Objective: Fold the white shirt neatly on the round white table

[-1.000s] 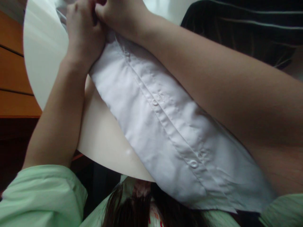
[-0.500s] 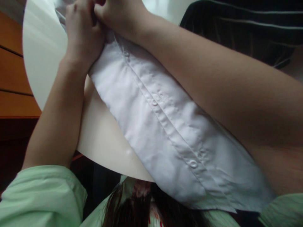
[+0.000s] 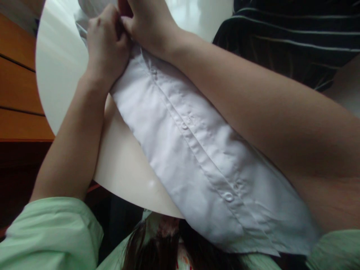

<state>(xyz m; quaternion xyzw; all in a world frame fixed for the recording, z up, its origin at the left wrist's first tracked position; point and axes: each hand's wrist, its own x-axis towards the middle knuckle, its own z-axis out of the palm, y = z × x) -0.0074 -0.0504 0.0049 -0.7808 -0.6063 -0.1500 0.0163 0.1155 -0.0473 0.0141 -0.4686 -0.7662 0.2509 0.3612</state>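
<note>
A white button-up shirt (image 3: 180,150) lies folded into a long strip across the table, its button placket running along the middle. Its near end hangs over the table edge toward my body. At the far end, my left hand (image 3: 108,47) is closed on the fabric, the fingers curled. Right beside it, my right hand (image 3: 147,28) also grips the shirt, thumb close to the left hand's fingers. The fingertips of both hands are partly hidden. More bunched shirt cloth shows beyond the left hand.
The round white table (image 3: 126,161) has a curved edge near my body. Orange wooden drawers (image 3: 21,101) stand at the left. Dark cloth with thin white stripes (image 3: 281,37) is at the upper right.
The view has shifted slightly, so hands and table appear a little lower and farther right. Both hands keep their hold on the shirt, which lies much the same.
</note>
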